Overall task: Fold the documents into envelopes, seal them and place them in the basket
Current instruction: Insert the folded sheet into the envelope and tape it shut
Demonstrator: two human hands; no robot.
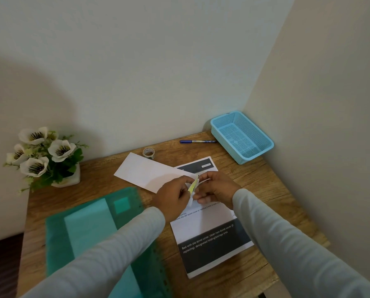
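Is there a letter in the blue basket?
No, the basket shows only its bare mesh bottom, with no paper inside.

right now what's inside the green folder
Pale paper shows through the translucent folder, plus a small lighter square near its top. The left sleeve covers the lower part, so what lies there cannot be seen.

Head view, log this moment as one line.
left hand: pinches strip | right hand: pinches strip | envelope: lying flat | document: unfolded under hands | basket: empty
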